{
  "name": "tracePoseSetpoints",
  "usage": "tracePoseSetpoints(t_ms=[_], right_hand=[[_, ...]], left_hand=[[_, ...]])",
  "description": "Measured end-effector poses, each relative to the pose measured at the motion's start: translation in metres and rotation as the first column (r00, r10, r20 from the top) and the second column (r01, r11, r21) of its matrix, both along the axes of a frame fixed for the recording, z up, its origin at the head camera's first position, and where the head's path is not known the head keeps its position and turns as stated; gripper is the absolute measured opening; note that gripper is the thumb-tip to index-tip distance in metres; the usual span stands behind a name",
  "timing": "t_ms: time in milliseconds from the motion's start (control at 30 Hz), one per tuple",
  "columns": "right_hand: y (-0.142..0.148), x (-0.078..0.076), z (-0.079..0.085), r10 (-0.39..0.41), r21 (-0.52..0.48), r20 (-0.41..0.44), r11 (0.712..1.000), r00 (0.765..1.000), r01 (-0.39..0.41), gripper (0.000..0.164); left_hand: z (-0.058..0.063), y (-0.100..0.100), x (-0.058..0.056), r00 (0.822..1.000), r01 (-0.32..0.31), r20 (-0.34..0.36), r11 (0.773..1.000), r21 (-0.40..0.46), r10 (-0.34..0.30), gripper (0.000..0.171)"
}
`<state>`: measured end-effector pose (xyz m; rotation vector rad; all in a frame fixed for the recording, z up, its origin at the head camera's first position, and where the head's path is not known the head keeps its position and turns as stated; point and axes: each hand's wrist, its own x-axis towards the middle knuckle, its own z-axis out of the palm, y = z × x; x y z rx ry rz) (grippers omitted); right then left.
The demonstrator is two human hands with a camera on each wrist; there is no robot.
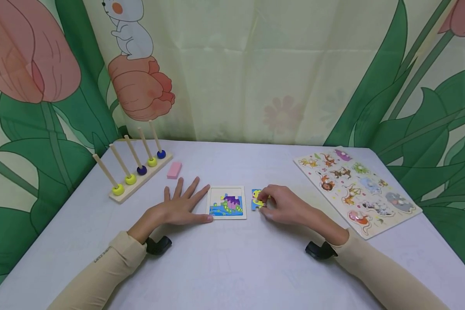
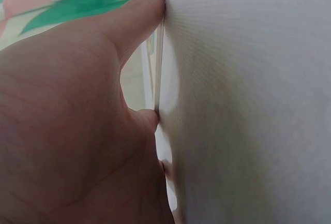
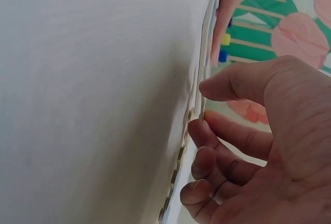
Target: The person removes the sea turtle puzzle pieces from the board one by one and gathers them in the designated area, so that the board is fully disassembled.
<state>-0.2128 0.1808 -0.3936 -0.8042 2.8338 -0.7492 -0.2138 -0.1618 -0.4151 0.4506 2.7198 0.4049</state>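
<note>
A small square puzzle tray [image 1: 226, 217] with a pale frame lies on the table. Joined inside it are purple, green and blue jigsaw pieces, with white backing bare along the top. Flat on the table, my left hand [image 1: 180, 209] has its fingers spread, and its thumb and index fingertips touch the tray's left edge. To the right of the tray lie yellow and blue puzzle pieces [image 1: 255, 199]. My right hand [image 1: 283, 204] pinches a puzzle piece there between thumb and fingertips, partly hiding it. In the right wrist view the thumb [image 3: 232, 81] meets the thin edge of the piece.
At the left stands a wooden peg stand [image 1: 139, 183] with yellow and blue beads on its upright pegs. A pink block [image 1: 174, 170] lies between it and the tray. A large animal puzzle board [image 1: 342, 189] lies at the right. A printed curtain [image 1: 232, 86] hangs behind the table.
</note>
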Motion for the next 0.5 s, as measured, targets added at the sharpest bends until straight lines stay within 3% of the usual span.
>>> tracePoseSetpoints(t_ms=[500], right_hand=[[0.0060,-0.0006,-0.0030,0.027,0.047,-0.036,0.999,0.999,-0.025,0.018]], left_hand=[[-0.0007,-0.0002,-0.0006,1.000,0.004,-0.001,1.000,-0.011,-0.004,0.105]])
